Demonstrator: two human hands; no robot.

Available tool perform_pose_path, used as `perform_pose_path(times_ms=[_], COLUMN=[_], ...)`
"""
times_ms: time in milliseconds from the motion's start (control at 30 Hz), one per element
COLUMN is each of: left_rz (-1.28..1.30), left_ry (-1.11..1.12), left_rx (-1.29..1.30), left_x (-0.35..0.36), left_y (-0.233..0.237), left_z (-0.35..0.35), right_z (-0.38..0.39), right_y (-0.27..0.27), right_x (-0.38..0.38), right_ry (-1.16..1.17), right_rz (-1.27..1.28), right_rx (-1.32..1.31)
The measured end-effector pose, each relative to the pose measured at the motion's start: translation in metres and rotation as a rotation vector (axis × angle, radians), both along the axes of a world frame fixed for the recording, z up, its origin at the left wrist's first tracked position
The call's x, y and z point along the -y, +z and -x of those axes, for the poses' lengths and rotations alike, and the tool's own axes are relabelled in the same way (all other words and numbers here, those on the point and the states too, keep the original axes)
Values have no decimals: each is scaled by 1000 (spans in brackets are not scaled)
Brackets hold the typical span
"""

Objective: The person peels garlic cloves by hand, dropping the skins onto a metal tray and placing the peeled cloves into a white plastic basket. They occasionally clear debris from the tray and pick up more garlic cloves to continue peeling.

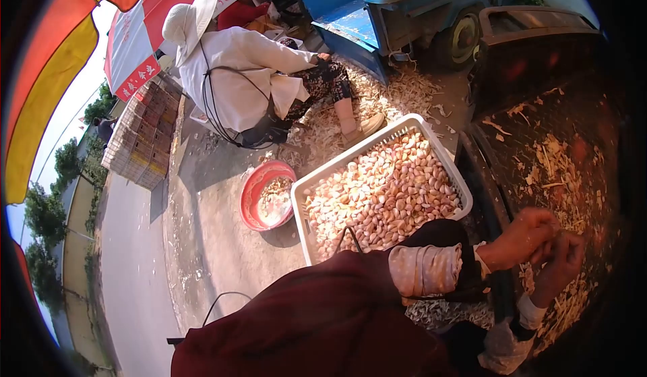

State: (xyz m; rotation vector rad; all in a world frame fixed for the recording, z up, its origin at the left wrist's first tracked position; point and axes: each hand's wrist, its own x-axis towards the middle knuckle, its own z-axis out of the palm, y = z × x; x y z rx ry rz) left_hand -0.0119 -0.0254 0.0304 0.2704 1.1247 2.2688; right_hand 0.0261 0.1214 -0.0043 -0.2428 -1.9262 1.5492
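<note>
At the right, my left hand (517, 240) reaches out of a pale patterned sleeve cover, its fingers bent and pinched together. Close against it is my right hand (561, 268), also closed, with the fingertips of both hands meeting. Whatever lies between the fingers is too small and dark to make out. Both hands are over a dark cart bed (502, 158) strewn with dry garlic skins and stalks (559, 175). Beside my left arm stands a white plastic crate (302, 232) filled with loose garlic cloves (384, 188).
A red basin (246, 198) with some pale pieces inside stands left of the crate. Beyond it sits a person (236, 73) in a white hat among garlic skins. A blue cart (404, 13) is at the back, stacked crates (141, 134) and a road (131, 255) at left.
</note>
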Motion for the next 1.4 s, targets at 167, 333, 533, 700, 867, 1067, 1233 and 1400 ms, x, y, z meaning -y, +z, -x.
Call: perform_pose_path(times_ms=[167, 333, 533, 700, 867, 1067, 1233, 1400], left_rz=[144, 174, 116, 114, -438, -542, -301, 460], left_ry=[237, 143, 192, 16, 134, 81, 247, 671], left_rx=[-622, -543, -572, -1126, -1181, -1131, -1270, -1072], left_x=[13, 24, 29, 67, 37, 35, 74, 147], left_y=[19, 44, 71, 82, 93, 106, 83, 62], left_z=[-9, -24, -48, -51, -70, -65, -58, -32], right_z=[-13, -28, -38, -50, -63, -75, -50, -10], right_y=[38, 77, 94, 123, 155, 165, 144, 104], right_x=[12, 18, 24, 34, 64, 65, 80, 112], right_ry=[225, 677, 938, 1110, 1256, 1125, 1144, 988], right_rz=[342, 744, 826, 702, 716, 732, 777, 459], right_rx=[29, -136, -284, -450, -762, -568, -764, -299])
